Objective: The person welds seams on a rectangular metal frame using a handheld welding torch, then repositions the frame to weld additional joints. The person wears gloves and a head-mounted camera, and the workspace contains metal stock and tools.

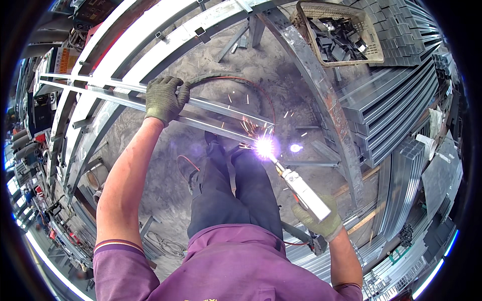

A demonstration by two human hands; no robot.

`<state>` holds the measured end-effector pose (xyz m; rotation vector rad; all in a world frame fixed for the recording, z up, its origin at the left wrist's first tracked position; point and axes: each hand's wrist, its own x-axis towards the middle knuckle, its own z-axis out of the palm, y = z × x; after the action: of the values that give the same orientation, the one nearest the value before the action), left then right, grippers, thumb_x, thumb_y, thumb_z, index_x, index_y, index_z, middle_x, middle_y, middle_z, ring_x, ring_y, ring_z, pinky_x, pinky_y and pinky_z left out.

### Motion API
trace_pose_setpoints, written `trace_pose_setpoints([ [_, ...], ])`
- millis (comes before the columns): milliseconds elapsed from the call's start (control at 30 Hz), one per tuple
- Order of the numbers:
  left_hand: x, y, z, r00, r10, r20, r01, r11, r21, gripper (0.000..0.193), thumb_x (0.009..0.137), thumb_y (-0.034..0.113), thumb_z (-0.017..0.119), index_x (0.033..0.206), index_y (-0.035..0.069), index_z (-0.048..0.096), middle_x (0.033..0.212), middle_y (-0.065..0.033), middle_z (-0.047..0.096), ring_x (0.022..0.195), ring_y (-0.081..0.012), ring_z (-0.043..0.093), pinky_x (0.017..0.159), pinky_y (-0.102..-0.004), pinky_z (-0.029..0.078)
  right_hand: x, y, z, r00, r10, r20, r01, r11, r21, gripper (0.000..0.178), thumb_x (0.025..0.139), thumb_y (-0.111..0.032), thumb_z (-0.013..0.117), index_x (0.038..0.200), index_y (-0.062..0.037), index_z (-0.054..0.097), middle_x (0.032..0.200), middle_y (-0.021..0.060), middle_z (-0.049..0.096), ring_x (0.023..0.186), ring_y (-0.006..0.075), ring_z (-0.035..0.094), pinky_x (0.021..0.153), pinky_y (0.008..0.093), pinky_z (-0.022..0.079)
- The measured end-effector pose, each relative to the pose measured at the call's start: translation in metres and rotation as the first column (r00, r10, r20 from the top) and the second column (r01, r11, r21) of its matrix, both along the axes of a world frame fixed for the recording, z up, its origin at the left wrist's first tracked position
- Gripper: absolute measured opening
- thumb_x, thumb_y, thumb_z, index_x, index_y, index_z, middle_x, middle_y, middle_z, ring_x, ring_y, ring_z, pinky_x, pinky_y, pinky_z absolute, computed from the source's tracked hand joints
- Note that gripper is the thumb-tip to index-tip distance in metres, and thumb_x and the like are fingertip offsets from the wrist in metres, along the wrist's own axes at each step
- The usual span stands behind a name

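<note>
My left hand [164, 100], in a grey-green work glove, is closed around a narrow frame of long steel tubes [221, 131]. The frame runs from the far left to in front of my legs. My right hand [329, 223], gloved too, grips a white handheld welding torch [305, 193], its fingers partly hidden behind the body. The torch tip points up and left at the frame's right end. A white-violet glare [264, 147] burns there and throws orange sparks, hiding the exact contact point.
Long steel beams [165, 47] span the upper left. A rusty-edged beam [321, 95] slants down on the right. Beyond it stand a crate [374, 40] of dark metal offcuts and stacked steel profiles [391, 108]. A red hose [258, 89] curves across the concrete floor.
</note>
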<state>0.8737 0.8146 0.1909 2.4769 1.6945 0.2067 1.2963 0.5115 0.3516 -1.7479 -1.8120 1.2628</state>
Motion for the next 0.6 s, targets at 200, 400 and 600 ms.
trace_pose_setpoints([
  [200,-0.001,0.000,0.000,1.000,-0.015,0.001,0.015,1.000,0.006,0.035,0.106,0.044,0.070,0.103,0.012,0.083,0.102,-0.0128,0.079,0.104,-0.0398,0.072,0.099,-0.0508,0.051,-0.001,-0.001,0.001,0.999,-0.035,0.004,0.035,0.997,-0.067,0.034,0.088,-0.017,0.090,0.118,-0.0060,0.080,0.099,0.0103,0.082,0.084,0.0269,0.081,0.074,0.0385,0.064],
  [400,0.001,0.001,0.001,1.000,-0.017,-0.008,0.016,1.000,-0.017,0.035,0.105,0.044,0.070,0.103,0.012,0.083,0.103,-0.0134,0.079,0.105,-0.0401,0.072,0.098,-0.0509,0.050,0.003,-0.016,0.007,0.986,-0.162,-0.034,0.148,0.955,-0.255,0.034,0.091,-0.013,0.087,0.122,-0.0018,0.077,0.093,0.0114,0.078,0.077,0.0275,0.077,0.072,0.0380,0.062],
  [600,-0.001,-0.001,-0.001,1.000,-0.003,-0.006,0.003,1.000,0.012,0.036,0.106,0.044,0.070,0.102,0.011,0.083,0.102,-0.0128,0.079,0.105,-0.0401,0.072,0.097,-0.0506,0.051,-0.005,-0.005,0.004,0.993,-0.106,-0.049,0.108,0.994,0.036,0.017,0.090,-0.005,0.083,0.106,-0.0023,0.076,0.073,0.0056,0.064,0.059,0.0203,0.062,0.056,0.0372,0.050],
])
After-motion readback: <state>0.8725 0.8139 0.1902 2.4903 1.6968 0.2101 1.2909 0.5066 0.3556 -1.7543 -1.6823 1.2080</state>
